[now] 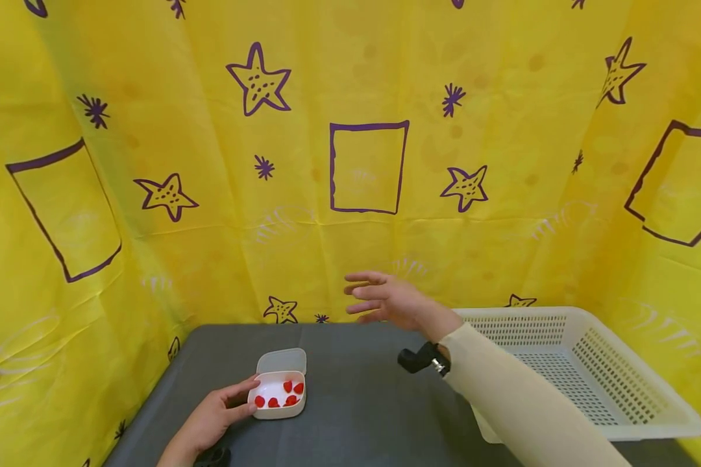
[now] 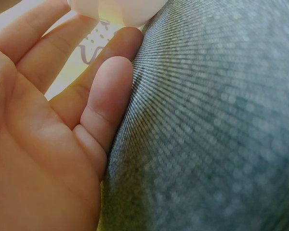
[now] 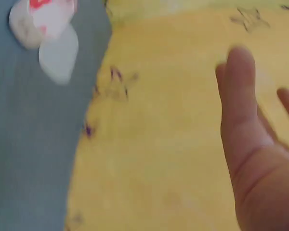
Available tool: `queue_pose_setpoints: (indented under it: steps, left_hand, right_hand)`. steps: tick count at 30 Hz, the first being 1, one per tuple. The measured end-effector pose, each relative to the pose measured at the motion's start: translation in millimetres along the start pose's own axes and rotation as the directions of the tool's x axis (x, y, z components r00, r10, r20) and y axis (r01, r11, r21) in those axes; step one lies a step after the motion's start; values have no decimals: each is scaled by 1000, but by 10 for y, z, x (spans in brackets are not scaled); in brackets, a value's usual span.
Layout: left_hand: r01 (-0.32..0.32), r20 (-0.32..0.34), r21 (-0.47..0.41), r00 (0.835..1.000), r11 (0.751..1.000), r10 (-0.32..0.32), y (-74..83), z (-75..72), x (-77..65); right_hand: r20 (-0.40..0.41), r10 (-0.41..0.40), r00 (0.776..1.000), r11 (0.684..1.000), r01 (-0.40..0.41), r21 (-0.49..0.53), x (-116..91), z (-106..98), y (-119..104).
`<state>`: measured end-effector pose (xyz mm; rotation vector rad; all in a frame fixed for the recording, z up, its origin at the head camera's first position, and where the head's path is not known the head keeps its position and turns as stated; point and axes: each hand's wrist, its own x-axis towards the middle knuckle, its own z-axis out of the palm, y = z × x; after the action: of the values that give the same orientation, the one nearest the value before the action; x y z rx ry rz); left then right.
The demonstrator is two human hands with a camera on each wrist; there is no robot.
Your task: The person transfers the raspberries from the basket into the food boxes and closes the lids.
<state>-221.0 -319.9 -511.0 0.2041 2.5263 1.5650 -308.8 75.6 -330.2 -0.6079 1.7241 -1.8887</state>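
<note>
A small white box sits on the dark table at the left, its lid hinged back behind it. Several small red pieces lie inside, too small to tell their kind. My left hand grips the box's left side between thumb and fingers. The left wrist view shows that hand's fingers low beside the cloth, at the base of the box. Raised above the table's far part, my right hand has its fingers extended, holding nothing. The right wrist view is blurred.
At the right, a white perforated basket stands partly behind my right forearm. Dark cloth covers the table. A yellow curtain with purple stars closes off the back and both sides.
</note>
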Motion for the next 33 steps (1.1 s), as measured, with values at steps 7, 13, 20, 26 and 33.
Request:
queue_pose_setpoints:
  steps: [7, 13, 20, 26, 33]
  left_hand:
    - [20, -3, 1, 1000, 1000, -20, 5, 9, -15]
    - [22, -4, 4, 1000, 1000, -22, 1, -2, -19]
    - [27, -13, 12, 1000, 1000, -27, 4, 4, 9]
    - [7, -3, 8, 1000, 1000, -7, 13, 2, -1]
    - [-4, 10, -13, 1000, 1000, 4, 17, 1, -4]
  right_hand:
    - [124, -36, 992, 998, 42, -40, -765, -905, -96]
    - [160, -3, 987, 998, -8, 68, -1310, -1646, 144]
    - [30, 160, 987, 987, -160, 16, -1715, -2092, 471]
    - [-72, 238, 969, 971, -238, -1, -1710, -2131, 667]
    - [-190, 304, 934, 948, -315, -33, -1562, -2035, 876]
